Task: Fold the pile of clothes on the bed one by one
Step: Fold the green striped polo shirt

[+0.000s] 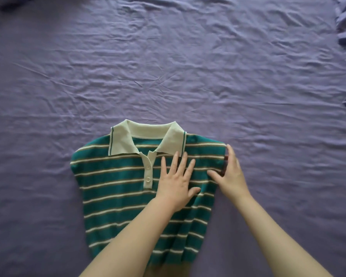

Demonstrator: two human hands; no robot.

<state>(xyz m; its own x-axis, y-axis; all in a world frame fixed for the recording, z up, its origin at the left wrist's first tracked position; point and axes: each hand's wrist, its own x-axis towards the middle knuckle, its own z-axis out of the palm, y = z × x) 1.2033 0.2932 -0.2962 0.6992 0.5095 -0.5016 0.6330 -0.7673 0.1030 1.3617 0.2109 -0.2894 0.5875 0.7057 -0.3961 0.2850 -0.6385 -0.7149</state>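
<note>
Pressing left hand flat, fingers spread, anchors striped polo near bed's near edge; right hand pinches shoulder edge, likely for tucking sleeve.

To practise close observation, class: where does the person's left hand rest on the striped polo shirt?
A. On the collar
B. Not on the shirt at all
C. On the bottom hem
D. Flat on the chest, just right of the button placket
D: the left hand lies flat with spread fingers on the shirt beside the placket, below the collar.
</note>
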